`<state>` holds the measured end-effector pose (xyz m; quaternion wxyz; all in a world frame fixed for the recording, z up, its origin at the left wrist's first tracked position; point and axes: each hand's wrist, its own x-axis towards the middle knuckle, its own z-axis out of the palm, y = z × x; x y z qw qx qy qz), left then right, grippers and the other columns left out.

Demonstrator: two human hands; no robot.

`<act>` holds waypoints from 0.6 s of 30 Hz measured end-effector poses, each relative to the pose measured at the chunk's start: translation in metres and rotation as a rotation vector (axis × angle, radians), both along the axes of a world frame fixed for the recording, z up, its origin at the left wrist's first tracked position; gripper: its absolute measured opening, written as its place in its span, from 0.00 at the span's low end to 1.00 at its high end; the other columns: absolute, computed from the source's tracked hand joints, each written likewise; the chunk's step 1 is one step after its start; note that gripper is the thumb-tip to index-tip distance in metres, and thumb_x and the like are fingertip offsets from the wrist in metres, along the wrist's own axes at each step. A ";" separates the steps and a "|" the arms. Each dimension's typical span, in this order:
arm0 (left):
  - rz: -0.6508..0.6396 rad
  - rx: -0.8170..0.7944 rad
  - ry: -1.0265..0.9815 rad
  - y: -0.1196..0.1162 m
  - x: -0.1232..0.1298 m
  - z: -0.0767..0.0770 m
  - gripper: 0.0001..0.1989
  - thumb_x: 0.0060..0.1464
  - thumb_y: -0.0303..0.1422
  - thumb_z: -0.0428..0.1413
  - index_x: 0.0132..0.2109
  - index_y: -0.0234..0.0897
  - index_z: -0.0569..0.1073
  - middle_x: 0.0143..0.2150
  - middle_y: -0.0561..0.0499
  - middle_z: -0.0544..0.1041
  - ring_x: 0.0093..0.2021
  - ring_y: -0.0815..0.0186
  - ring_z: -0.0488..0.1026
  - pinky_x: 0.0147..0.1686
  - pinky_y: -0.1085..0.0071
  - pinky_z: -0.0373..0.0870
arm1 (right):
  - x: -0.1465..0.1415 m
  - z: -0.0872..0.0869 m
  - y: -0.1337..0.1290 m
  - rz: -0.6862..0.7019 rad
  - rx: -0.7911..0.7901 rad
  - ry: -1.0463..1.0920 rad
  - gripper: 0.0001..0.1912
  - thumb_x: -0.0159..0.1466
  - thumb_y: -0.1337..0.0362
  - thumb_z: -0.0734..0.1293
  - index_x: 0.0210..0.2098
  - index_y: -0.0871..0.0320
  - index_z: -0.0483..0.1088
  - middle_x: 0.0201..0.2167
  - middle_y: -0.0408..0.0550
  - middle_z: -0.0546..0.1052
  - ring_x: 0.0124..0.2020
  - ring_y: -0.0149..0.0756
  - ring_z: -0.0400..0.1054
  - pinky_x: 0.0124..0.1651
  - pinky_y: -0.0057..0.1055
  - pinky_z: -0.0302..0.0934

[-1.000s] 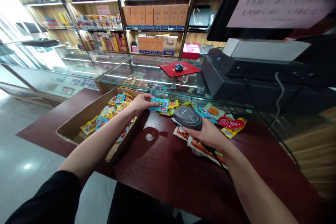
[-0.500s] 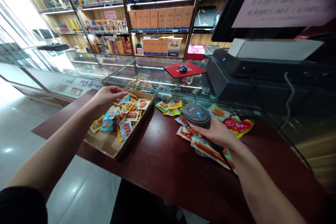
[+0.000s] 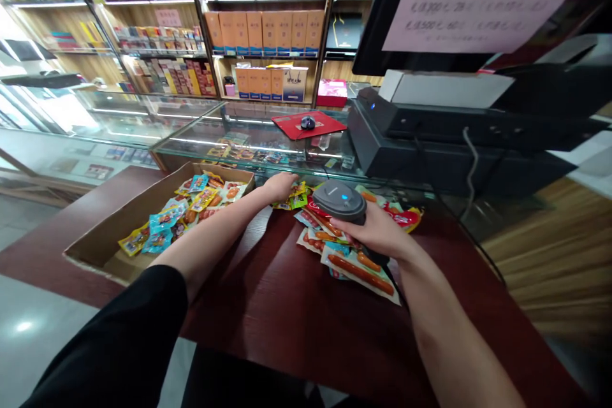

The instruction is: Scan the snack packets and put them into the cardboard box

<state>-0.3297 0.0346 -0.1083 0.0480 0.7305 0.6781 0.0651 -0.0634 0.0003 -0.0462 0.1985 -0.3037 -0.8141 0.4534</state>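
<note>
My right hand (image 3: pixel 382 229) is wrapped round the handle of a dark grey barcode scanner (image 3: pixel 338 199), whose blue light is lit. Below and beside the scanner lie packaged sausages, among them a long sausage packet (image 3: pixel 361 273) and a red packet (image 3: pixel 406 218). My left hand (image 3: pixel 281 186) reaches over small green and yellow snack packets (image 3: pixel 297 199) at the counter's back edge. Its fingers are curled downward, and what they hold, if anything, is hidden. To the left, a shallow cardboard box (image 3: pixel 98 239) contains several small snack packets (image 3: pixel 162 220), partly covered by my left forearm.
Behind the dark red wooden counter (image 3: pixel 268 306) stands a glass display case (image 3: pixel 201 134), bearing a red mat (image 3: pixel 291 127) and a mouse (image 3: pixel 308 122). At right are a monitor (image 3: pixel 373 32), black equipment (image 3: pixel 406 140) and a hanging cable (image 3: pixel 471 172).
My left hand has moved right, from above the cardboard box to the green and yellow packets. The view has turned right. The scanner remains in my right hand over the sausage packets.
</note>
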 end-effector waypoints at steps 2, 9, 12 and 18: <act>-0.113 -0.007 0.029 0.006 -0.001 -0.008 0.30 0.54 0.28 0.52 0.64 0.40 0.61 0.57 0.43 0.71 0.54 0.58 0.70 0.51 0.68 0.66 | 0.001 -0.003 0.002 -0.001 -0.028 -0.010 0.17 0.58 0.51 0.69 0.38 0.58 0.73 0.15 0.40 0.70 0.14 0.32 0.63 0.19 0.29 0.59; -0.019 -0.049 -0.004 -0.005 -0.009 0.009 0.23 0.42 0.35 0.63 0.47 0.33 0.73 0.46 0.40 0.74 0.45 0.53 0.74 0.43 0.66 0.69 | -0.009 -0.015 0.001 -0.006 0.025 -0.026 0.20 0.56 0.53 0.70 0.44 0.59 0.73 0.29 0.48 0.79 0.27 0.39 0.72 0.30 0.33 0.67; 0.119 0.002 -0.138 -0.031 -0.017 0.023 0.12 0.43 0.38 0.62 0.33 0.35 0.72 0.32 0.47 0.76 0.36 0.58 0.74 0.36 0.68 0.68 | -0.018 -0.023 -0.001 0.026 0.072 -0.015 0.20 0.55 0.56 0.71 0.45 0.59 0.73 0.40 0.51 0.80 0.43 0.45 0.73 0.46 0.38 0.67; 0.332 0.002 -0.783 -0.113 -0.034 0.040 0.16 0.39 0.35 0.66 0.33 0.36 0.69 0.28 0.53 0.74 0.25 0.68 0.72 0.25 0.73 0.68 | -0.031 -0.036 -0.016 0.102 0.015 -0.072 0.21 0.54 0.58 0.73 0.46 0.59 0.73 0.36 0.50 0.80 0.38 0.43 0.74 0.42 0.38 0.69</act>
